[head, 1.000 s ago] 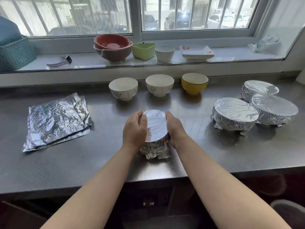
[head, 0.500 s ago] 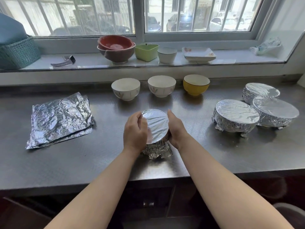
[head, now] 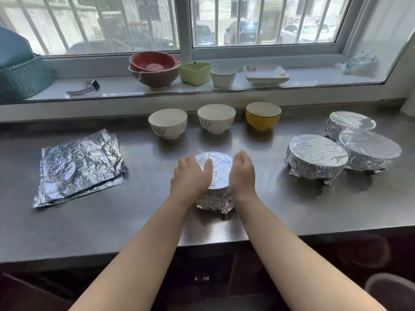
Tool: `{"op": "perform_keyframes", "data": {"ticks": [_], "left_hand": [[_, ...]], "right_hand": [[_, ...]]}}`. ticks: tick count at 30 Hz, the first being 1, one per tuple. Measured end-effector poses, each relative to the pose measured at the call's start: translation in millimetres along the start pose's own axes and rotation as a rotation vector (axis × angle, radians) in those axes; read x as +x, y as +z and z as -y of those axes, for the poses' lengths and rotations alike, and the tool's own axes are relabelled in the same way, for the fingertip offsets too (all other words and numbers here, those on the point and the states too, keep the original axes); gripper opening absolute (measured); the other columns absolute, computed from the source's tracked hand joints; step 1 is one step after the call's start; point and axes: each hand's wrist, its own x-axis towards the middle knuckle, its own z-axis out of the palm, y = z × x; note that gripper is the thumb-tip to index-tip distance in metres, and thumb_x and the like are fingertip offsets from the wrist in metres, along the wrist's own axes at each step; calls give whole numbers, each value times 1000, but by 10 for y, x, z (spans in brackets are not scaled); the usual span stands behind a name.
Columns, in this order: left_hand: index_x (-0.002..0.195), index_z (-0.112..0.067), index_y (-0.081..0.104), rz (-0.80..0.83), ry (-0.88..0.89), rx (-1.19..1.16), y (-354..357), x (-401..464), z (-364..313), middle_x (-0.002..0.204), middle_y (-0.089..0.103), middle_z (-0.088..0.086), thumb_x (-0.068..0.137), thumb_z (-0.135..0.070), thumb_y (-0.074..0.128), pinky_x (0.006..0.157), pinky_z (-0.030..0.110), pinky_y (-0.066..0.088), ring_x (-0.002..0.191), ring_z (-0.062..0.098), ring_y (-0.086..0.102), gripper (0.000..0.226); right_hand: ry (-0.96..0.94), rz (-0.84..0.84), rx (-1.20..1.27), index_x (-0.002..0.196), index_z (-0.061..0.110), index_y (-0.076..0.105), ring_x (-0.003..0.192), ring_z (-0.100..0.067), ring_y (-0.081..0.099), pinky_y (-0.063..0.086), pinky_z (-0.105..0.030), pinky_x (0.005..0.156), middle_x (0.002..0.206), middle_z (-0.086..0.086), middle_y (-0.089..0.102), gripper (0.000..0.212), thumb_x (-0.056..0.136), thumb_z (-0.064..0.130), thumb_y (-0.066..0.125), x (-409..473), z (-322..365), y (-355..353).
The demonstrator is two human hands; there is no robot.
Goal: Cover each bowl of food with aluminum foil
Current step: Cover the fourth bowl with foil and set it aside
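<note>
A small foil-covered bowl (head: pixel 219 173) stands in the middle of the steel counter (head: pixel 134 221). My left hand (head: pixel 190 176) cups its left side, the thumb lying over the foil top. My right hand (head: pixel 242 173) curls round its right side. Crumpled foil hangs down the bowl's near wall. Behind it stand two uncovered white bowls (head: pixel 168 123) (head: pixel 216 121) and a yellow bowl (head: pixel 262 115). A stack of foil sheets (head: pixel 78 164) lies at the left. Three foil-covered bowls (head: pixel 316 157) (head: pixel 370 150) (head: pixel 349 123) sit at the right.
On the window sill stand stacked red bowls (head: pixel 155 68), a green dish (head: pixel 195 72), a white cup (head: pixel 223 76) and square plates (head: pixel 266 74). A teal basket (head: pixel 22 77) sits at the far left. The counter's front edge runs just below my forearms.
Both hands have slid a little further round the bowl's sides, pressing the foil in. The bowl stays in place; the camera has shifted slightly.
</note>
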Motion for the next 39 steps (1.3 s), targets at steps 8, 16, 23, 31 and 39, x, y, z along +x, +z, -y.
{"op": "perform_keyframes", "data": {"ticks": [8,16,23,31,39], "left_hand": [[115,-7,60,-59,316,27,76,191,16,126,58,11,93,-46,18,105,38,34,123,29,48,62],[114,-3,57,-49,210,8,112,216,35,118,60,12,97,-34,29,101,38,35,114,30,50,45],[105,-5,56,-78,192,-22,113,204,18,114,60,12,98,-28,35,95,39,35,110,31,49,32],[109,-9,54,-29,187,46,20,119,34,119,56,10,100,-31,32,96,40,35,116,31,46,32],[129,-15,53,-15,130,272,-154,87,84,125,51,14,102,-48,18,99,42,36,121,33,46,55]], "right_hand": [[-88,52,-251,135,5,49,134,-23,43,30,-31,109,141,-8,50,42,102,27,35,-26,-110,118],[80,-27,-109,135,4,53,128,-27,49,35,-30,104,137,-12,56,45,107,29,28,68,-80,108],[298,-23,33,104,7,63,104,-33,61,47,-47,100,110,-17,66,43,98,35,30,113,-133,138],[274,110,-55,74,12,54,79,-26,55,45,-36,76,82,-8,58,34,100,22,34,209,-83,30],[343,304,-52,99,-2,66,83,-25,56,42,-37,77,87,-10,59,50,87,42,47,344,7,-121]]}}
